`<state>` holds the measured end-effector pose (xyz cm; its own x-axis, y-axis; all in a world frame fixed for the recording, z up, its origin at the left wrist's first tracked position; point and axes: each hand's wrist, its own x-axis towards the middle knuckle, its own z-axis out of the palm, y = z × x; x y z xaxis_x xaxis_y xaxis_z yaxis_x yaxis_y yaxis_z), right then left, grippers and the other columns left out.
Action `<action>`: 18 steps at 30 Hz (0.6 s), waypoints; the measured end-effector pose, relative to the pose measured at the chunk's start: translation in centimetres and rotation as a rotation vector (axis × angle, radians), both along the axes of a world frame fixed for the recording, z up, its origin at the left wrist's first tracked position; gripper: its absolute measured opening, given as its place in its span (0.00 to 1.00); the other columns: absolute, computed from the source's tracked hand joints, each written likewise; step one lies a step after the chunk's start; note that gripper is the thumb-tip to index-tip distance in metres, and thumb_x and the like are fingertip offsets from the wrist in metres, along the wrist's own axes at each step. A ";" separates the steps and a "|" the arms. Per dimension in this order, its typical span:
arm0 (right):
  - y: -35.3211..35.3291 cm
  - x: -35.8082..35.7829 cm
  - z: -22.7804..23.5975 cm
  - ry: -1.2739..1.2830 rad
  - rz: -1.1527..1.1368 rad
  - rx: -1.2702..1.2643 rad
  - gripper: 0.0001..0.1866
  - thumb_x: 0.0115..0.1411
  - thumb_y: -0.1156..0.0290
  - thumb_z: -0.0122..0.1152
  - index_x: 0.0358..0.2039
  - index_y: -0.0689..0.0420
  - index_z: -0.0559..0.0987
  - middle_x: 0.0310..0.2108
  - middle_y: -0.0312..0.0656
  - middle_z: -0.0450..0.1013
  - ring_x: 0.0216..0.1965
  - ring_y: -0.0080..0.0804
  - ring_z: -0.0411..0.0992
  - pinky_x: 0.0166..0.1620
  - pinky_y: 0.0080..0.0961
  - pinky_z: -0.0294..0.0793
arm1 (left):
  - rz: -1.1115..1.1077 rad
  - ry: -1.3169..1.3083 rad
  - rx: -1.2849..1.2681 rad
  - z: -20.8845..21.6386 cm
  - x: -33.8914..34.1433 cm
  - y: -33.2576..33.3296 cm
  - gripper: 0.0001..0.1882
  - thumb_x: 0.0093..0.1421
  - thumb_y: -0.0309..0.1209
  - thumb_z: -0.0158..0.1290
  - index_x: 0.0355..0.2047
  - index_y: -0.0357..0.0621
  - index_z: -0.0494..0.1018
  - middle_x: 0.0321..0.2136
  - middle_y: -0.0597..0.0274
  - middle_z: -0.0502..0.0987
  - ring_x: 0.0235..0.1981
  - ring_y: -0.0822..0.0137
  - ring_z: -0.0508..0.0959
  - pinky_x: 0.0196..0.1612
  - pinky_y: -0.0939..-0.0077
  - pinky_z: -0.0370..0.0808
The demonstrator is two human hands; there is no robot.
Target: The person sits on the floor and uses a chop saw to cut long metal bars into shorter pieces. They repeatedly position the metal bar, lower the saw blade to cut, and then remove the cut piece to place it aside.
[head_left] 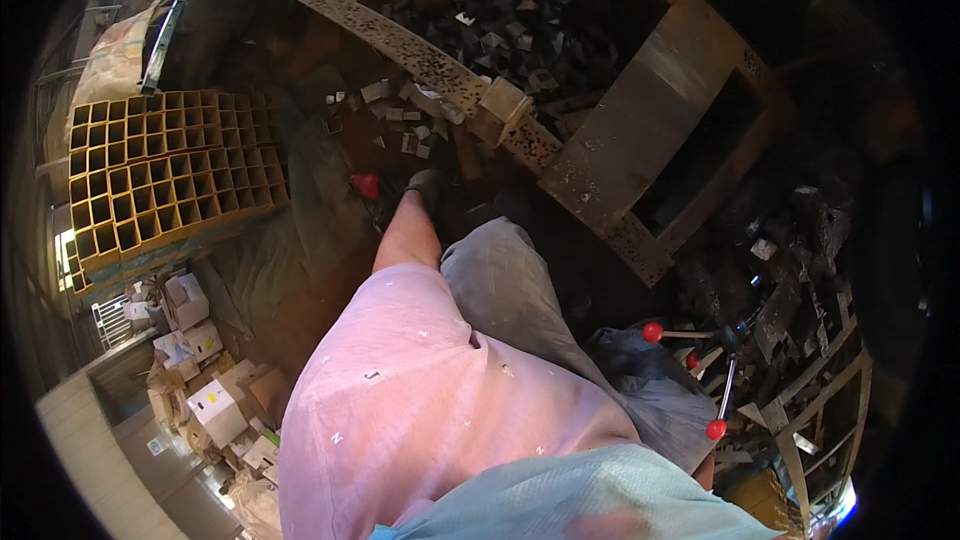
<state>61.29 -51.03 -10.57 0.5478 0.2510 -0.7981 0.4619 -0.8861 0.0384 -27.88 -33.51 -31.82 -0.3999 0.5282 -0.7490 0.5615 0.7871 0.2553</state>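
Observation:
My left arm reaches ahead from a pink sleeve. At its end, my left hand point(427, 181) looks covered by something dark, perhaps a glove. Shadow hides its fingers, so what it holds, if anything, cannot be seen. Just left of it is a small red object point(366, 186), too dim to name. Short pale cut pieces point(410, 120) lie scattered beyond the hand, before a speckled metal frame point(400, 35). Only a sliver of skin point(705, 472) shows at the lower right; my right hand is out of sight.
Yellow square tubes point(165, 175) are stacked at the left, above cardboard boxes point(217, 410). A lever handle with red ball knobs point(716, 429) stands at the right near metal scrap point(790, 310). A flat metal panel point(640, 110) spans the frame; many small pieces point(510, 40) lie behind it.

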 end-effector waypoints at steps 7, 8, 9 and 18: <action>-2.8 -1.3 -2.1 0.046 0.021 0.191 0.37 0.67 0.51 0.63 0.72 0.56 0.70 0.64 0.55 0.76 0.63 0.52 0.75 0.63 0.42 0.73 | -0.564 0.032 -0.319 10.5 5.8 4.1 0.24 0.74 0.40 0.52 0.60 0.35 0.79 0.63 0.47 0.79 0.64 0.53 0.78 0.61 0.58 0.77; -3.7 -1.4 -2.3 0.052 0.026 0.227 0.37 0.67 0.51 0.63 0.72 0.56 0.70 0.65 0.55 0.76 0.64 0.53 0.75 0.64 0.42 0.73 | -0.590 0.046 -0.258 12.7 7.4 4.6 0.23 0.74 0.40 0.52 0.60 0.35 0.79 0.63 0.47 0.79 0.64 0.53 0.78 0.61 0.59 0.77; -5.1 -1.6 -2.2 0.052 0.041 0.256 0.37 0.67 0.51 0.63 0.73 0.55 0.69 0.65 0.55 0.75 0.64 0.53 0.75 0.64 0.42 0.73 | -0.622 0.072 -0.161 15.2 8.9 4.5 0.23 0.74 0.40 0.52 0.60 0.35 0.79 0.63 0.47 0.79 0.64 0.53 0.78 0.61 0.59 0.77; -14.0 -4.2 -2.0 -0.069 -0.191 0.510 0.39 0.66 0.54 0.63 0.76 0.49 0.67 0.69 0.56 0.72 0.69 0.54 0.71 0.68 0.40 0.71 | -0.720 -0.330 0.420 25.1 26.6 1.6 0.23 0.75 0.40 0.52 0.60 0.35 0.78 0.63 0.47 0.79 0.64 0.54 0.78 0.62 0.59 0.77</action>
<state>57.09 -65.01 -12.61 0.6681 0.4876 -0.5621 0.3030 -0.8682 -0.3930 -1.24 -31.87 -6.69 0.3354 0.8245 -0.4557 0.7304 0.0780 0.6785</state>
